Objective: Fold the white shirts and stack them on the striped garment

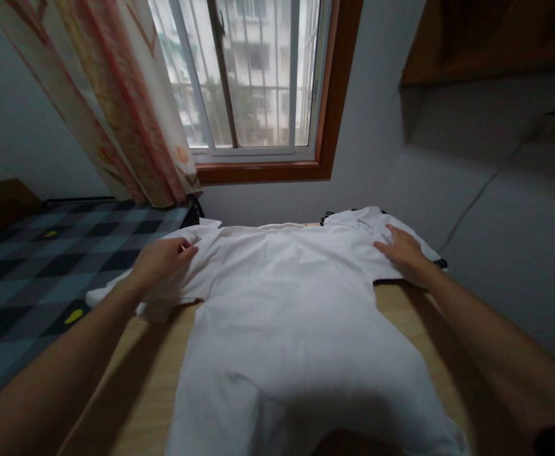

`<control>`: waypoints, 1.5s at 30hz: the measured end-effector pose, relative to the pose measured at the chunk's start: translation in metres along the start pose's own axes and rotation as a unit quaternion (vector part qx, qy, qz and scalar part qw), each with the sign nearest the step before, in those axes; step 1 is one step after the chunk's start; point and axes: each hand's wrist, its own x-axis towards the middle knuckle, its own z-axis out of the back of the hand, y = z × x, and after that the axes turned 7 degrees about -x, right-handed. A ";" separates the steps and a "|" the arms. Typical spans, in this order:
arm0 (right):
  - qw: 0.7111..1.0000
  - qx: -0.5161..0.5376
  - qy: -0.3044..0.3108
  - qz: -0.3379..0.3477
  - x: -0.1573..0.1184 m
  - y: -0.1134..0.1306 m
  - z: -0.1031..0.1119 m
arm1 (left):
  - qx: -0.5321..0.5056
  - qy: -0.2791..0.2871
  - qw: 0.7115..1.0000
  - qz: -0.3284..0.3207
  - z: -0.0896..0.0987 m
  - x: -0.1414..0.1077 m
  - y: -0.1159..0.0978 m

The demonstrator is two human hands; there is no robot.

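White shirt (286,316) spreads over the wooden table (135,373). My left hand (166,258) pinches its left sleeve; my right hand (403,248) rests on the other, fingers apart.

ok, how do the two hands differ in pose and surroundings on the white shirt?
Left hand's fingers curl inward; right hand's thumb and index are spread apart.
Left hand is on the side by the checkered bedding; right hand is on the side with black-striped edging.
Shared: both are bare and on the white shirt, one at each sleeve.
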 end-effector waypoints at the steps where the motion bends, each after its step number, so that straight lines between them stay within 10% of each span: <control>1: 1.000 -0.008 0.026 -0.012 0.006 -0.003 -0.004 | -0.003 0.015 1.000 -0.011 -0.005 0.003 0.002; 8: 0.994 -0.059 0.077 0.058 0.031 -0.016 0.000 | 0.010 -0.043 0.999 -0.020 -0.002 0.017 0.010; 18: 0.984 -0.093 -0.131 -0.079 0.037 0.005 0.018 | 0.063 -0.179 0.979 0.070 0.028 0.053 -0.005; 23: 0.996 -0.080 -0.003 -0.041 0.028 0.012 -0.005 | 0.058 -0.010 0.996 0.071 0.009 0.053 -0.012; 29: 0.998 -0.027 -0.001 0.048 -0.005 0.031 -0.001 | 0.102 -0.129 0.986 -0.034 -0.005 0.029 -0.018; 34: 0.993 -0.092 0.018 0.065 -0.021 0.047 0.017 | 0.053 -0.049 0.997 -0.015 -0.015 0.018 -0.011; 45: 0.975 -0.189 -0.096 0.070 0.039 0.040 0.053 | 0.043 -0.141 0.988 0.041 -0.052 0.008 0.013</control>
